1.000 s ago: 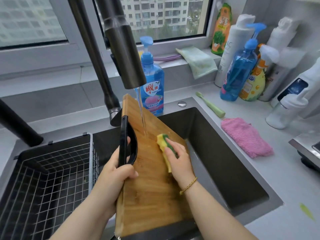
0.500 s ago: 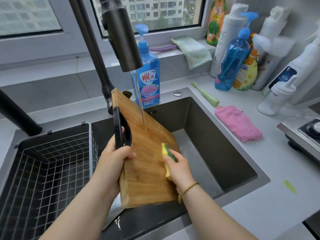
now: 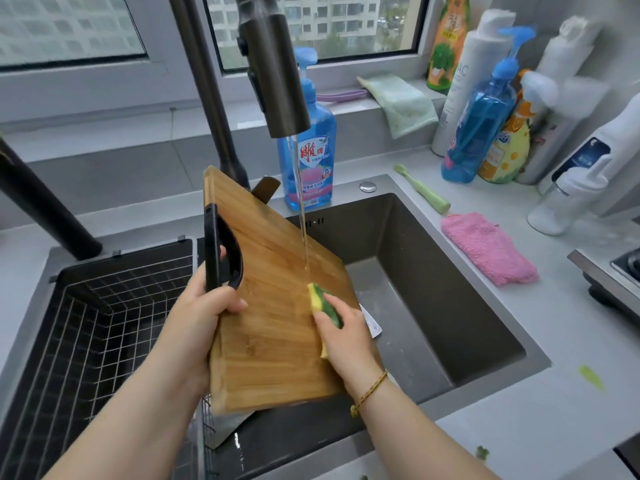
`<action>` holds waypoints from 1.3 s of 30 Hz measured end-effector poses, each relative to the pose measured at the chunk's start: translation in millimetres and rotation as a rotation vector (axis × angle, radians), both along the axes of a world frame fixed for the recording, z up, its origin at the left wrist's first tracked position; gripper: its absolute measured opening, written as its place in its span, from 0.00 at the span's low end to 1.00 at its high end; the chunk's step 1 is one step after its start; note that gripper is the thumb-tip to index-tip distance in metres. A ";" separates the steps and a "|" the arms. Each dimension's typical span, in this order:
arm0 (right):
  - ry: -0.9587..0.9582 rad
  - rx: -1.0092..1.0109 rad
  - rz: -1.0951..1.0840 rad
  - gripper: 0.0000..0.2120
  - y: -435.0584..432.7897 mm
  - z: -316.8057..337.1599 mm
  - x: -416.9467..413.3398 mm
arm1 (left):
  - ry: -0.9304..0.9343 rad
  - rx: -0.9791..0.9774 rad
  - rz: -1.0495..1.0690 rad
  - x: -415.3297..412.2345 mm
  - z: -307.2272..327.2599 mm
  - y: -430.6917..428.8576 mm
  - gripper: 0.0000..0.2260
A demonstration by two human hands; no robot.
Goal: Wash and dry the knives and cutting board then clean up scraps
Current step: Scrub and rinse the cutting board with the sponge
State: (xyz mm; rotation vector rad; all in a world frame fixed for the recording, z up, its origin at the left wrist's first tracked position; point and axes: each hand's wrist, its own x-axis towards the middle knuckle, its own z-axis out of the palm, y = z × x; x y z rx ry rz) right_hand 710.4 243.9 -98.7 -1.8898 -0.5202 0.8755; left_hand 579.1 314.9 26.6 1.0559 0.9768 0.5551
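In the centre of the frame, the left hand (image 3: 197, 317) is gripping the black handle (image 3: 221, 251) of the cutting board (image 3: 277, 341), holding it tilted over the sink (image 3: 450, 306). The right hand (image 3: 346, 337), fingers curled round a yellow-green sponge (image 3: 320, 299), is pressing it against the board's right edge. Water from the faucet (image 3: 273, 74) is running onto the board. A green scrap (image 3: 591, 377) is lying on the counter at lower right.

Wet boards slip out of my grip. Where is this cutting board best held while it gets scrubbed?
By the black handle on the left edge of the board, coming from the left, as the left hand does: its loop lets fingers curl through, and that leaves the tilted face free for the sponge in the right hand.
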 end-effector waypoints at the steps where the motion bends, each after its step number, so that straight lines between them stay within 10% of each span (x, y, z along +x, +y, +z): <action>1: -0.003 -0.002 -0.039 0.19 3.2 -5.6 5.0 | 0.003 0.004 -0.019 -2.4 0.5 1.2 0.20; 6: 0.156 -0.160 -0.297 0.19 30.3 -18.6 33.2 | -0.008 0.045 -0.123 -10.3 -2.0 2.8 0.22; 12: -0.098 0.149 -0.123 0.19 74.7 5.0 55.9 | 0.009 0.059 -0.123 -8.5 5.8 10.5 0.25; 18: 0.107 -0.213 -0.356 0.19 68.3 -27.5 99.8 | 0.002 0.020 -0.097 -9.0 -1.0 19.2 0.30; 24: -0.096 0.055 -0.113 0.19 89.3 -14.6 85.2 | -0.012 0.004 -0.094 -8.1 1.0 21.1 0.30; 30: -0.017 -0.293 -0.242 0.20 76.3 -35.7 103.0 | 0.023 0.037 -0.055 -7.8 4.2 23.7 0.24; 39: -0.085 -0.100 0.135 0.21 19.8 -10.4 33.3 | 0.031 0.016 -0.001 -0.4 -0.2 7.6 0.26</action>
